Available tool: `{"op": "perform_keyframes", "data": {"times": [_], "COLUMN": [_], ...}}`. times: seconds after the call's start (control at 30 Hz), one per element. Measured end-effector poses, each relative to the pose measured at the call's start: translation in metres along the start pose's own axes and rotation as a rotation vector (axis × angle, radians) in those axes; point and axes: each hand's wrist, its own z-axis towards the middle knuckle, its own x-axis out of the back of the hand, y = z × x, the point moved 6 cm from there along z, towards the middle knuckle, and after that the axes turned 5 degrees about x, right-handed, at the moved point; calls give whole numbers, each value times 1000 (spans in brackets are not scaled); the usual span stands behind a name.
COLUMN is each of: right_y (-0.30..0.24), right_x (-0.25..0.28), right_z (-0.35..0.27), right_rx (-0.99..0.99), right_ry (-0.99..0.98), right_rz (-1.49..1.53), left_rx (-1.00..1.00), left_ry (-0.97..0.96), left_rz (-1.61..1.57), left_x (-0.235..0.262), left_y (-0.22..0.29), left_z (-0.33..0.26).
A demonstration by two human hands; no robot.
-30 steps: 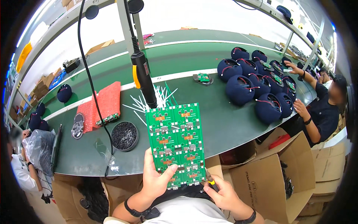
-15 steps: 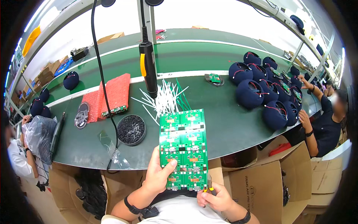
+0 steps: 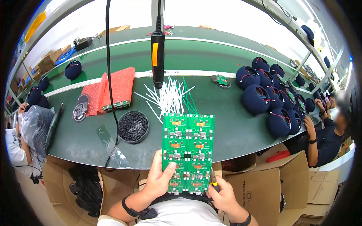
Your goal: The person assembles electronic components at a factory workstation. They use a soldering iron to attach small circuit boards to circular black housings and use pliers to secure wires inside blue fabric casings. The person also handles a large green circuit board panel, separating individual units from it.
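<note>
A green panel of joined circuit boards (image 3: 187, 145) is held up in front of me over the bench's near edge. My left hand (image 3: 158, 179) grips its lower left side, the thumb lying across the front. At the lower right edge, my right hand (image 3: 225, 196) is closed round a small hand tool with yellow and dark handles (image 3: 214, 182). It looks like pliers or cutters; its tip is partly hidden by the panel's edge. Just beyond the panel lie loose white strips (image 3: 171, 98) and several green ones (image 3: 190, 103), resembling cable ties.
A black electric screwdriver (image 3: 157, 56) hangs above the strips. A round tub of small black pieces (image 3: 133, 127) and red bubble wrap (image 3: 118, 88) stand to the left. Dark blue round shells with red wires (image 3: 256, 98) crowd the right, near a co-worker (image 3: 326, 141). Cardboard boxes (image 3: 260, 188) stand below.
The panel now faces me more fully, its upper rows looking taller than before. My right hand and the tool have moved slightly up along its right edge. The whole view has shifted a little.
</note>
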Motion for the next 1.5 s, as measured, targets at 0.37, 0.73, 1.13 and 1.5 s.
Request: {"op": "perform_keyframes", "data": {"times": [0.37,0.73,1.13,1.5], "right_y": [-14,8,-6,26], "right_x": [-4,-15,3,-11], "right_z": [10,8,26,19], "right_rx": [40,-15,98,22], "right_ry": [43,-19,157,-71], "right_rz": [12,492,-28,606], "left_rx": [11,84,-45,121], "left_ry": [-11,-72,-62,-15], "left_rz": [60,-41,292,-31], "left_x": [10,6,10,15], "left_y": [-13,-21,-18,-26], "left_z": [-4,-8,-17,-3]}}
